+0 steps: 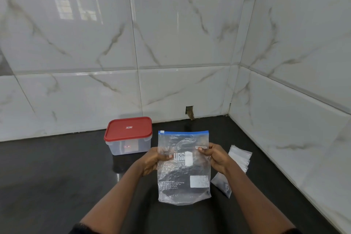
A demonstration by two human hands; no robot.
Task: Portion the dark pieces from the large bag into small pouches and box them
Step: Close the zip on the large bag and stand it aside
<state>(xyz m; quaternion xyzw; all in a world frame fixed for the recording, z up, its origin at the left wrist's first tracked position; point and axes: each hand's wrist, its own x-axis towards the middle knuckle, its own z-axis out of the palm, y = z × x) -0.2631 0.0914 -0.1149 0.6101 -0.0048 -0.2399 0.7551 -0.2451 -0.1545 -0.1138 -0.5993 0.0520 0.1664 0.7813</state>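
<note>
Head view. The large bag (184, 167), clear plastic with a blue zip strip (183, 132) along its far edge, is held upright over the dark worktop (57, 176), near the middle of the scene. The left hand (153, 159) pinches its left edge and the right hand (216, 157) its right edge, thumbs on the front face. The two hands are set apart by the bag's width and each is clamped on the plastic. This probably keeps the bag taut and square to the eye, ready for the zip to be worked. The strip appears closed, and its white slider (162, 131) sits at the left end.

The dark worktop shows through the plastic, so how many dark pieces the bag holds cannot be told.

Far left of the bag stands the box (128, 136), translucent, with its red lid (128, 127) on. Right of the bag lies a stack of small pouches (240, 157), and nearer, just beside the bag, is a single pouch (222, 186). Supplies and box are both within easy reach.

Writing: large white letters "URG" on the bag front; the block of small print below is too fine to read — a white panel beside it is blank. The red labels on the lid and the box wall are illegible.
</note>
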